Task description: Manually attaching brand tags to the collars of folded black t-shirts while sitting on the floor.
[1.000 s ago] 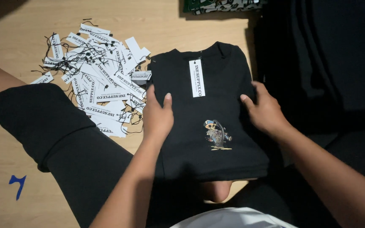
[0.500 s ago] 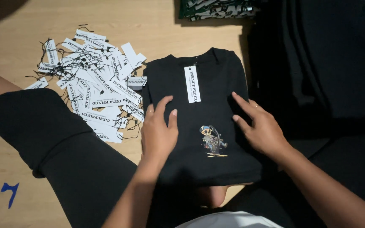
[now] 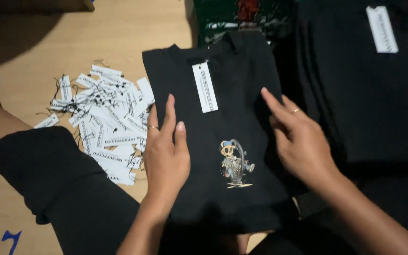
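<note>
A folded black T-shirt [image 3: 213, 141] with a small cartoon print [image 3: 234, 163] and a white paper tag [image 3: 205, 87] at its collar lies in front of me. My left hand [image 3: 166, 153] rests flat on the shirt's left edge, fingers pointing away from me. Along the shirt's right edge lies my right hand [image 3: 298, 139], flat, with its fingers stretched out. Neither hand grips anything.
A heap of white paper tags with black strings [image 3: 102, 123] lies on the wooden floor [image 3: 109, 38] to the left. A stack of black garments [image 3: 369, 94] with a white tag [image 3: 382, 29] sits on the right. My black-clad knee [image 3: 48, 179] is at lower left.
The view has moved closer and the shirt sits further forward. Both hands have slid up along the shirt's sides with their fingers stretched out.
</note>
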